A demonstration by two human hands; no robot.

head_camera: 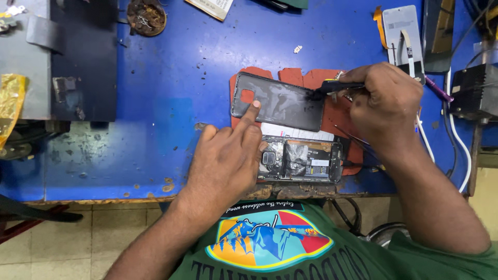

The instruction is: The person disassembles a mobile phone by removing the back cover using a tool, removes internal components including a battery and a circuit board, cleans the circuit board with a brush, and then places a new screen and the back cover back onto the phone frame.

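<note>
Two hands (pixel 228 155) work over a scuffed blue bench (pixel 171 78), tiled floor (pixel 78 238) below

Phone back cover (pixel 282 102) lies on a mat (pixel 337 116) at the middle of the workbench (pixel 171 78). Left hand (pixel 228 158) presses a fingertip on the cover's left part. Right hand (pixel 386 103) sits at the cover's right edge, tool (pixel 334 86) touching it. Opened phone (pixel 302 159) lies nearer the bench's front edge, just right of the left hand. Small dish (pixel 147 16) far behind, left; screen panel (pixel 402 31) behind, right.
</note>
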